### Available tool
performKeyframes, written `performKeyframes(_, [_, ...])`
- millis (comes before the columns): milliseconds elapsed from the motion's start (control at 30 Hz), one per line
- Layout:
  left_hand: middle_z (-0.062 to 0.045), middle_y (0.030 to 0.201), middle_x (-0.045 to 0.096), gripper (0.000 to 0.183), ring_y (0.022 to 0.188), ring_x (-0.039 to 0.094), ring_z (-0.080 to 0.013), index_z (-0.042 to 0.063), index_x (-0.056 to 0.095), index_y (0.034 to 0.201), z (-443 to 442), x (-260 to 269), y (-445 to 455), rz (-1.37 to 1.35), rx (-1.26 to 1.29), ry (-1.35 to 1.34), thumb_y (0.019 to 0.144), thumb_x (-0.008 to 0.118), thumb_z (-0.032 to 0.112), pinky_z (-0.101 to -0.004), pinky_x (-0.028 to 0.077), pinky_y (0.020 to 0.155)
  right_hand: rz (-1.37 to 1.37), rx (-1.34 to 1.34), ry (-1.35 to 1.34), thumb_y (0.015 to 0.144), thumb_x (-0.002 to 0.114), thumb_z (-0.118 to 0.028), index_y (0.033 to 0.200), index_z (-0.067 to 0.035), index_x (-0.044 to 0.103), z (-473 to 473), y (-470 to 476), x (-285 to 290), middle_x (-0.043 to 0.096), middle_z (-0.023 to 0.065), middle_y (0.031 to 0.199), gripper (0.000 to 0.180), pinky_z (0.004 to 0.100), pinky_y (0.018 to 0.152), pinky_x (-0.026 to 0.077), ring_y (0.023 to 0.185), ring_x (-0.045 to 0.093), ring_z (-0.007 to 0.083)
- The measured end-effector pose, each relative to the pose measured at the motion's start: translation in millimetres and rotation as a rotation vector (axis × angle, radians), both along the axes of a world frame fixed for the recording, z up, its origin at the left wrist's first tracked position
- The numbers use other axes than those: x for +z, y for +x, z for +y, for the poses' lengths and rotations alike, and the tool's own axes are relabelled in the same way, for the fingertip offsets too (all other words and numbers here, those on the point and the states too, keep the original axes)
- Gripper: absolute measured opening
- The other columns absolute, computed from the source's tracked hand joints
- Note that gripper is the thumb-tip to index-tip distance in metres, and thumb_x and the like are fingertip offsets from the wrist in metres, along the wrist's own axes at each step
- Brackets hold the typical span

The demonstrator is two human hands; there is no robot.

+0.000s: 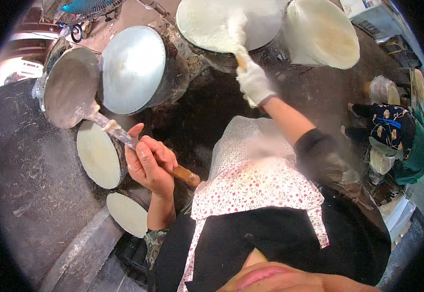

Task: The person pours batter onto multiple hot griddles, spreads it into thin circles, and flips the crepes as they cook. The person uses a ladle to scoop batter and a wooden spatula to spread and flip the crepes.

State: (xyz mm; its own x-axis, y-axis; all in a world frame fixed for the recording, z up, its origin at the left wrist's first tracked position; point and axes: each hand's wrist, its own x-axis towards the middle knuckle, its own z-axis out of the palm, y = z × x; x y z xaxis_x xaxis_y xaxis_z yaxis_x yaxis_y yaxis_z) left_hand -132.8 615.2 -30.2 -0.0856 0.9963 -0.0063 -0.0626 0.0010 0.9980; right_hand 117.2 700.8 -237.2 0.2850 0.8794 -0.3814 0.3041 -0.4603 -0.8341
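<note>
My bare left hand [151, 160] is closed around the wooden handle [184, 175] of a batter-coated ladle, whose metal shank [115, 131] points up and left, its end over a round vessel of greyish batter [71, 87]. In my right hand [254, 82], in a white knitted glove, is a short yellowish handle [240, 61]. Its far end, whitish and blurred by motion or steam, lies over a round griddle [204, 25] covered with pale batter. Steam partly hides that griddle's right side. Left of it stands a bare, shiny round griddle [133, 69].
A large pale round flatbread [323, 34] lies at the upper right. Two more round pale-topped surfaces [99, 155] [127, 214] stand at the lower left. A fan [84, 7] is at the upper left. Another person [412, 146] in green and patterned dark cloth is at the right.
</note>
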Motion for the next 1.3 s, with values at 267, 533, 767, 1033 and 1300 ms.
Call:
performKeyframes(267, [-0.004,0.081,0.057,0.035,0.055,0.049,-0.008,-0.004,0.049,0.14,-30.1,-9.8,-13.4,-0.009,-0.054,-0.153,0.117,0.041,0.021,-0.0221,0.044,0.05,-0.198,0.299,-0.067,0.102,0.049,-0.017,0.167,-0.033,0.027,25.0,-80.7,9.5,0.073,0.0292,0.096,0.071,0.0566,0.089,0.055,0.094,0.072,0.0463])
performKeyframes(533, [-0.002,0.087,0.059,0.033,0.057,0.05,-0.0047,-0.001,0.053,0.139,-28.5,-34.7,-4.0,0.039,-0.132,-0.164,0.117,0.042,0.021,-0.0199,0.043,0.051,0.116,-0.135,0.035,0.103,0.057,-0.014,0.156,-0.025,0.052,-22.9,35.4,-9.4,0.072,0.0075,0.087,0.054,0.0378,0.057,0.05,0.06,0.061,0.0193])
performKeyframes(767, [-0.003,0.097,0.059,0.033,0.057,0.05,-0.0047,-0.001,0.053,0.14,-33.2,-32.5,52.8,0.032,-0.151,-0.217,0.117,0.042,0.021,-0.0205,0.043,0.05,-0.215,0.39,0.192,0.108,0.048,-0.016,0.161,-0.033,0.037,-45.1,28.2,-8.7,0.071,0.028,0.119,0.057,0.0542,0.086,0.058,0.096,0.072,0.0457])
performKeyframes(1033, [-0.002,0.094,0.056,0.031,0.06,0.05,-0.0052,-0.001,0.055,0.137,-30.5,-35.1,109.1,0.018,-0.125,-0.237,0.117,0.043,0.019,-0.0205,0.043,0.052,0.199,0.146,0.122,0.106,0.052,-0.011,0.151,-0.026,0.057,-25.4,119.8,16.1,0.056,0.0057,0.158,0.047,0.0332,0.115,0.047,0.137,0.059,0.0269])
performKeyframes(1300, [0.0,0.088,0.055,0.029,0.063,0.051,-0.0051,0.0,0.057,0.134,-26.2,-42.3,183.7,0.089,-0.095,-0.225,0.117,0.044,0.019,-0.0208,0.043,0.055,0.549,-0.027,-0.056,0.105,0.054,-0.003,0.155,-0.019,0.057,23.6,221.4,8.4,0.063,-0.0025,0.097,0.053,0.0216,0.04,0.033,0.058,0.041,0.0041])
